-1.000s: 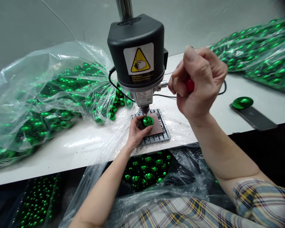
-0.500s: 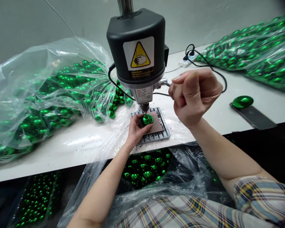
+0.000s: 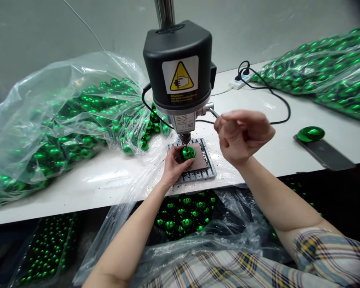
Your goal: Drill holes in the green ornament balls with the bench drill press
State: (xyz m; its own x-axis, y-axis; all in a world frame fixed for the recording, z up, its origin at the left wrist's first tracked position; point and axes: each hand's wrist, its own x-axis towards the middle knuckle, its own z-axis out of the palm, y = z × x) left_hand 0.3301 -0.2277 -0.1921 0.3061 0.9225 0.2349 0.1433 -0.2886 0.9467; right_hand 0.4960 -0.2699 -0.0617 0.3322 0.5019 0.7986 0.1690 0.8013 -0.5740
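My left hand (image 3: 174, 163) pinches a shiny green ball (image 3: 189, 152) between thumb and fingers, on a pinkish board (image 3: 200, 157) that lies over a slotted metal base plate (image 3: 210, 169). Directly above the ball hangs the chuck of a black-topped drill press (image 3: 177, 68); whether its bit touches the ball I cannot tell. Closed around the end of the press's feed lever (image 3: 214, 113), my right hand (image 3: 243, 136) is to the right of the machine, and a bit of red shows between its fingers. Dark crumbs are scattered over the plate.
Clear plastic bags of green balls (image 3: 87, 104) lie at left and far right. A phone (image 3: 328, 154) with a flattened green piece (image 3: 311, 134) on it is near the right edge. A power strip (image 3: 240, 82) with black cords sits behind. More balls (image 3: 184, 214) fill a bag below the table edge.
My right hand has come down with the lever, rotating slightly. My left hand still holds the ball on the board. The whole view has shifted slightly.
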